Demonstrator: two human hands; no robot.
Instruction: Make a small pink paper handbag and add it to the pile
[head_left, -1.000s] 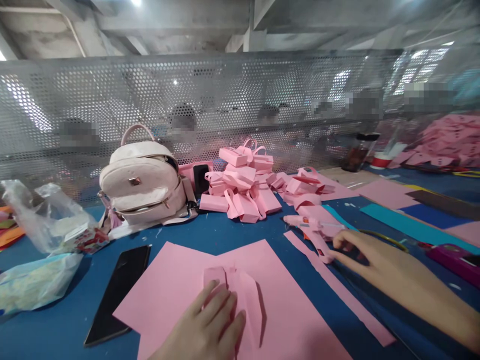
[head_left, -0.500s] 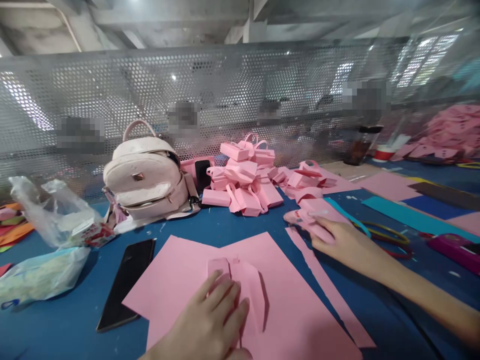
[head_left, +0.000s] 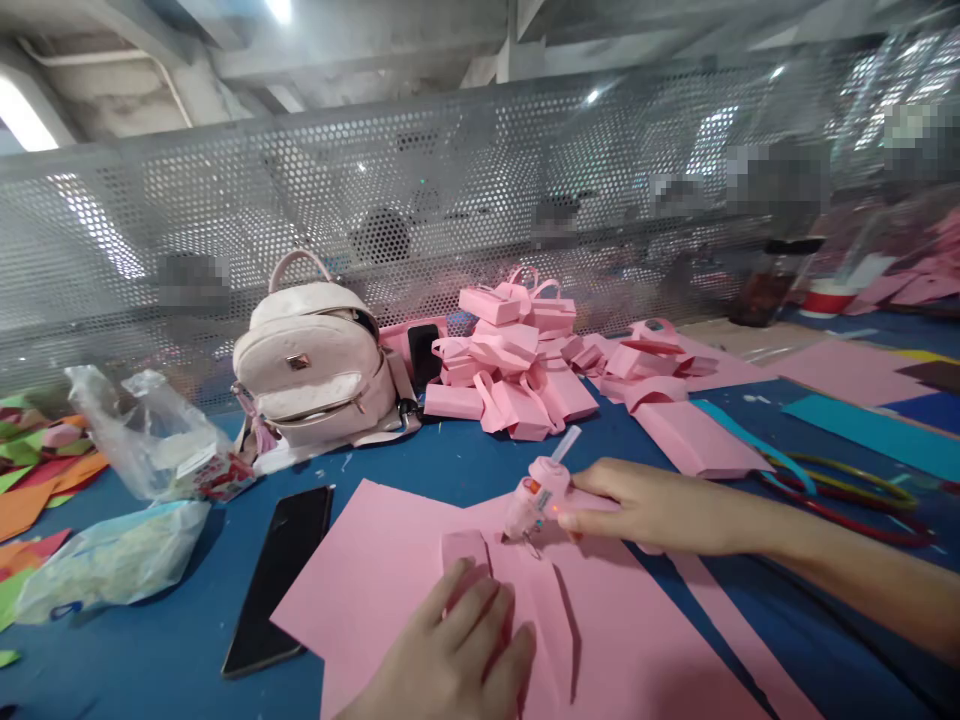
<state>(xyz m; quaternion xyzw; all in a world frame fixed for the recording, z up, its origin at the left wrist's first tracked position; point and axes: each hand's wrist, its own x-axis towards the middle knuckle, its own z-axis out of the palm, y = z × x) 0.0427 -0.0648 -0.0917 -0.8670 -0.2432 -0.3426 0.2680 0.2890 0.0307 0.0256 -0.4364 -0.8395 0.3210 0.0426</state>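
Right hand (head_left: pixel 637 505) grips glue gun (head_left: pixel 536 498); left hand (head_left: pixel 454 645) on folded paper (head_left: pixel 549 620), grasp unclear. Backpack (head_left: pixel 307 360), box pile (head_left: pixel 510 350) crowd far edge of table (head_left: pixel 424 465)

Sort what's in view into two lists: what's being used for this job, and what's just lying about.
In use, by the look of it:
pink glue gun, in the right hand
folded pink piece, under the left hand
pink sheets beneath

Apparently just lying about:
pale backpack
flat black phone
clear plastic bag
dark-lidded jar
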